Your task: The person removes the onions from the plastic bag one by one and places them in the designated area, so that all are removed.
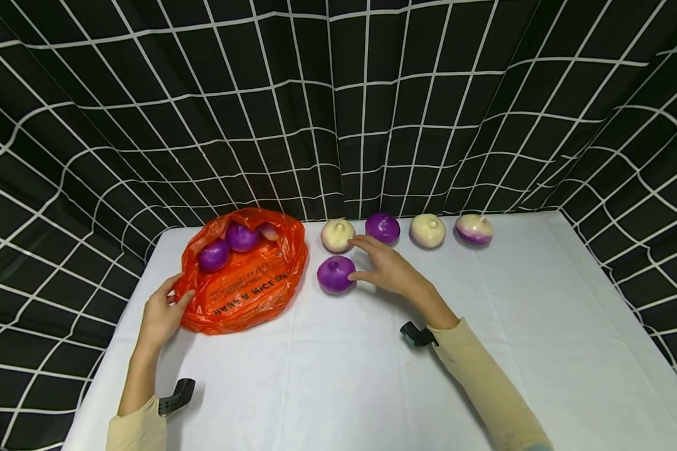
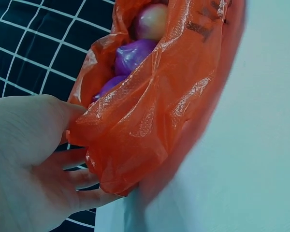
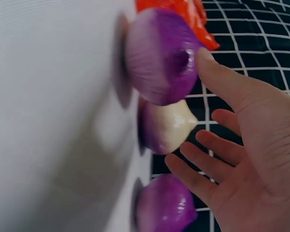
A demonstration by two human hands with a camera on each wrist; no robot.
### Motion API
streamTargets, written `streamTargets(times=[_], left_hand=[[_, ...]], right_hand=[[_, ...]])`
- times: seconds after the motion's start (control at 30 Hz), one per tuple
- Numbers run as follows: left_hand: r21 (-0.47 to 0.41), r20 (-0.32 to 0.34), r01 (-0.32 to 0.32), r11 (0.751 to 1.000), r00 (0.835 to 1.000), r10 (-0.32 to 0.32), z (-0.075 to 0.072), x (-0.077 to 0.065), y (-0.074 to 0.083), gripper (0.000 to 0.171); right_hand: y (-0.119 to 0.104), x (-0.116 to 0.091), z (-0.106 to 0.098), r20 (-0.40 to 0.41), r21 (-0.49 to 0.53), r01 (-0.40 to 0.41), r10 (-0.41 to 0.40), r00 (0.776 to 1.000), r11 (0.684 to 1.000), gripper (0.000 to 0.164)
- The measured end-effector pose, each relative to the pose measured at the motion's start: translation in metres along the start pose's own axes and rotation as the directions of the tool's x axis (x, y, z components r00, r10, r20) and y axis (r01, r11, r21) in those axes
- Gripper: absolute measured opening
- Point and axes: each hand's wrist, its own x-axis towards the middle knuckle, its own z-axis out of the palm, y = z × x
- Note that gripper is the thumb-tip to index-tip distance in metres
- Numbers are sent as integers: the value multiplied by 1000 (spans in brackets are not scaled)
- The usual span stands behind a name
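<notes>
An orange plastic bag [image 1: 242,294] lies on its side, mouth facing up, with two purple onions [image 1: 242,238] and a paler purple-and-white one [image 2: 152,21] inside. My left hand [image 1: 162,313] holds the left edge of the bag between thumb and fingers; the left wrist view shows the plastic bunched there. Over the table's middle, my right hand [image 1: 386,268] has its fingers spread and holds nothing. Its thumb tip is at a purple onion [image 1: 335,274], though contact is hard to tell. The fingertips reach towards a pale onion [image 1: 336,235] just behind it.
Along the back edge of the white table [image 1: 338,376] stand a purple onion [image 1: 382,228], a pale onion [image 1: 427,230] and a white-and-purple onion [image 1: 474,229]. A black curtain with white grid lines [image 1: 361,113] hangs behind and at both sides.
</notes>
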Motion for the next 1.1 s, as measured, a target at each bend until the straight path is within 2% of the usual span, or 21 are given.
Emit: streamTargets(times=[0.23,0.4,0.57,0.8,1.1], left_hand=[[-7,-45,1,1000,999,-1,0,0,0,51],[-5,-61,-5,1000,998,5,1,0,1,49],[-8,-51,-8,1000,999,7,1,-1,1,50],[10,-49,-26,1000,998,27,-2,2,-1,49],[15,-8,-41,999,999,41,-2,3,-4,49]], right_hand=[[-20,20,-9,-88,63,52,-47,995,997,59],[-48,37,-1,-101,68,123,-116,988,990,56],[-82,57,19,-68,-8,166,-166,984,986,58],[-130,86,58,53,-113,185,-180,982,976,61],[-170,114,98,101,-202,201,-183,978,959,59]])
